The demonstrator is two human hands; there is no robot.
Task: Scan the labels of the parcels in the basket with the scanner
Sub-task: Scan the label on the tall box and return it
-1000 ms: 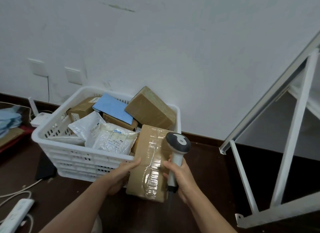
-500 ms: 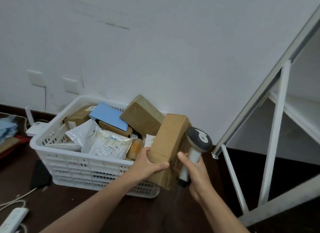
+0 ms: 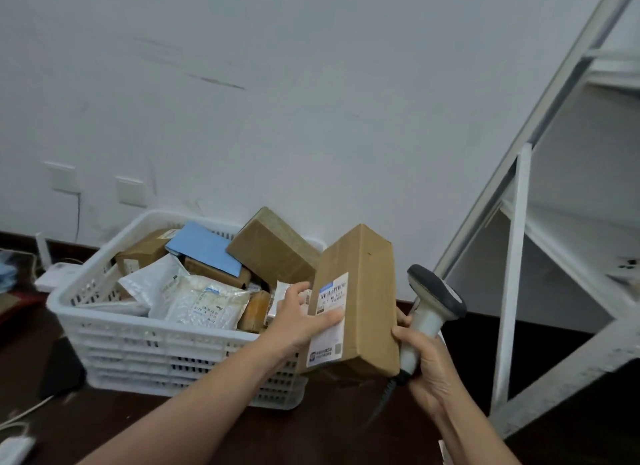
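1. Plain white wall fills the background, with two wall plates low at the left and a dark floor below.
2. At the far left edge of the floor lie a white power strip and a cable; a small white device sits against the wall.
3. Next comes the white basket on the floor, holding several parcels: brown boxes, a blue envelope and pale plastic mailers with labels facing up.
4. The left hand grips the long brown parcel at the basket's right corner, thumb pressed across the label, fingers behind.
5. What has changed: a second ago this parcel showed its taped face and lay against the basket's front rim; now it is lifted, turned upright, and its label faces the camera. I judge the barcode is ready to be read, though the thumb covers the middle of the label.
6. The right hand is closed around the handle of the scanner, fingertips also touching the parcel's right edge. The scanner head sits beside the box, not yet aimed at the label.
7. At the far right stands a white metal rack, tilted in the wide-angle view.
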